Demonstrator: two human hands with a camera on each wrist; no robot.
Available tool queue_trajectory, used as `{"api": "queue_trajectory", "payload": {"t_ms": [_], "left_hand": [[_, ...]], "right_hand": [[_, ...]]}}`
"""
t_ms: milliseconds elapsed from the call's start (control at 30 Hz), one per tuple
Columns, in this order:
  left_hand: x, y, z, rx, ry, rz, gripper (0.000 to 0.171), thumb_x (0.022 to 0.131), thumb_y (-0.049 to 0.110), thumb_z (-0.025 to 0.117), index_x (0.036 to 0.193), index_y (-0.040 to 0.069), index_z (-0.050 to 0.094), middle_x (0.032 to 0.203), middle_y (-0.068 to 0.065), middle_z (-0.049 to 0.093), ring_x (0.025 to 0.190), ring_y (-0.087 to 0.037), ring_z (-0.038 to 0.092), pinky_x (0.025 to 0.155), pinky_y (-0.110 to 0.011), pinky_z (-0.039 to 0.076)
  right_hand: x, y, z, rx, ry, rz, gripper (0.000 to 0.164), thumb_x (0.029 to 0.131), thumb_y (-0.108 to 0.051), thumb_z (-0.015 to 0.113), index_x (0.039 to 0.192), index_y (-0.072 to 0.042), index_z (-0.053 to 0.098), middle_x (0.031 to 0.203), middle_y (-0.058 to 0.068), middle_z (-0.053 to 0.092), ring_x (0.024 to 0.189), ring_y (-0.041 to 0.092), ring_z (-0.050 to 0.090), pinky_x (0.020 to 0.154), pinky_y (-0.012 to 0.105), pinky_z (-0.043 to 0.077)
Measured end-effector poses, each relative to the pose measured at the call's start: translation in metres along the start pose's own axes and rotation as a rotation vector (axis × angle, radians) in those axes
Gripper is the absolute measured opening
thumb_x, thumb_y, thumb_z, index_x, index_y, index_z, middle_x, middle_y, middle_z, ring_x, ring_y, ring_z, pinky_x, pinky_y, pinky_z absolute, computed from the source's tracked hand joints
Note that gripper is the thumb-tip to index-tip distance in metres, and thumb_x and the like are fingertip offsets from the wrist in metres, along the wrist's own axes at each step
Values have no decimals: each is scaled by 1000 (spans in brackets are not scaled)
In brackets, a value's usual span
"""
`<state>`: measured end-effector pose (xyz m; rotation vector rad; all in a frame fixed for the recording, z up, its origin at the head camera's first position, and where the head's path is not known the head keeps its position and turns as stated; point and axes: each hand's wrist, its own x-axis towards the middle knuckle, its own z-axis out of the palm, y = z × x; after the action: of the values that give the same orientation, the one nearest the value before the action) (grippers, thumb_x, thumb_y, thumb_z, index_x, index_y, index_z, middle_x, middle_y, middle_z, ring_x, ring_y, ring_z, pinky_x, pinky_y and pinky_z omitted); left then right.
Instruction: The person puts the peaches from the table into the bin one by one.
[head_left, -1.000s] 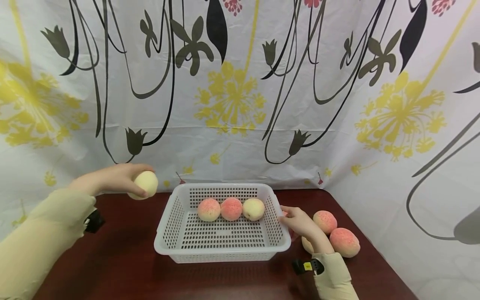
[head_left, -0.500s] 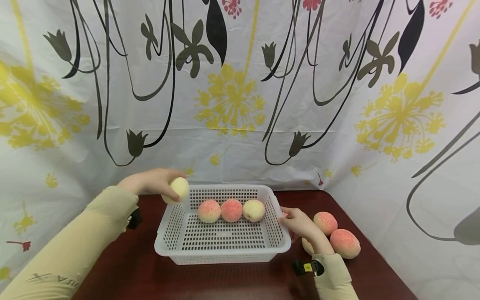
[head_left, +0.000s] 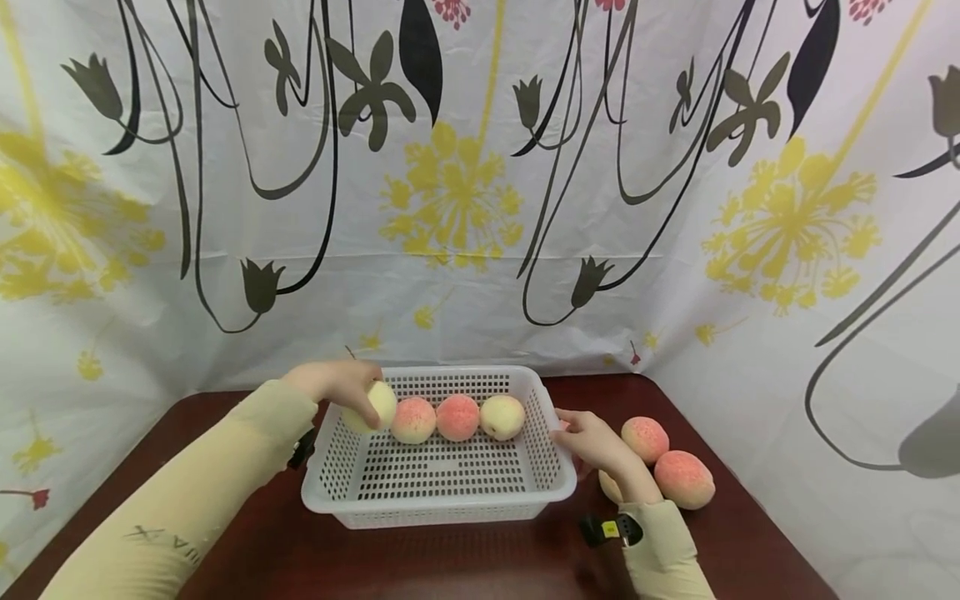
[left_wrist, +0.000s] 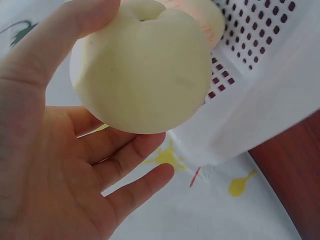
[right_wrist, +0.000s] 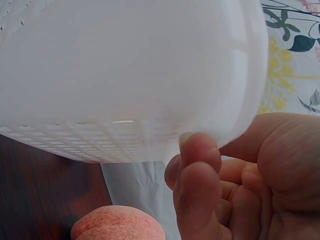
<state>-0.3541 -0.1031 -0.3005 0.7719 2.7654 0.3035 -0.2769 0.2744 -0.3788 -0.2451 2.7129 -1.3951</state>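
My left hand (head_left: 341, 385) holds a pale yellow peach (head_left: 385, 403) at the left end of a white plastic basket (head_left: 442, 506). In the left wrist view, the thumb lies over this peach (left_wrist: 145, 75) and fingers support it from below. Inside the basket, a row runs from a pink-flecked peach (head_left: 413, 421) through a redder peach (head_left: 457, 417) to a pale peach (head_left: 502, 417). At the basket's right side, my right hand (head_left: 602, 443) grips the rim. The right wrist view has its fingertips (right_wrist: 200, 150) against the basket's outer wall (right_wrist: 125, 65).
Right of the basket, by the right forearm, lie a pink peach (head_left: 646, 439), a larger pink peach (head_left: 685, 480) and a partly hidden pale one (head_left: 611, 487). Another peach is mostly covered by the right hand. A patterned sheet (head_left: 465, 317) hangs behind the dark red table (head_left: 420, 558).
My left hand has carried the pale peach rightward from left of the basket, then down inside its left end beside the row. The right hand stays on the rim.
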Motion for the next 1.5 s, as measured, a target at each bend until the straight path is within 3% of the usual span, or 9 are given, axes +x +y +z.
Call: {"api": "queue_trajectory", "payload": {"t_ms": [167, 500, 800, 1267, 1500], "left_hand": [[6, 4, 7, 82, -33, -9, 54, 59, 35, 75, 102, 12, 53, 85, 1, 52, 71, -15, 51, 58, -31, 44], [11, 11, 22, 160, -114, -41, 51, 58, 33, 76, 100, 13, 55, 83, 1, 51, 74, -15, 48, 62, -33, 42], [14, 10, 35, 237, -114, -41, 46, 55, 30, 78, 91, 12, 56, 78, 0, 51, 71, -16, 48, 64, -33, 42], [15, 10, 42, 191, -107, -101, 43, 53, 28, 80, 86, 12, 56, 76, 1, 52, 69, -16, 49, 64, -32, 42], [16, 14, 45, 229, -120, -137, 46, 52, 27, 81, 89, 14, 58, 79, 3, 53, 73, -15, 48, 69, -32, 41]], "right_hand": [[1, -1, 1, -17, 14, 5, 48, 88, -16, 53, 133, -8, 39, 79, 13, 61, 50, 22, 57, 39, 38, 45], [2, 0, 2, 10, 16, -8, 49, 88, -16, 53, 133, -7, 38, 83, 14, 61, 50, 23, 58, 39, 38, 45], [1, -2, -1, -21, 11, -1, 47, 88, -15, 52, 133, -9, 39, 78, 11, 62, 43, 23, 55, 41, 40, 46], [1, 0, 0, -37, 20, -4, 48, 88, -16, 53, 133, -9, 40, 81, 12, 62, 44, 23, 55, 40, 39, 46], [1, 0, 0, -27, 10, -7, 48, 88, -16, 52, 133, -9, 39, 81, 13, 62, 46, 23, 56, 39, 37, 46]]}}
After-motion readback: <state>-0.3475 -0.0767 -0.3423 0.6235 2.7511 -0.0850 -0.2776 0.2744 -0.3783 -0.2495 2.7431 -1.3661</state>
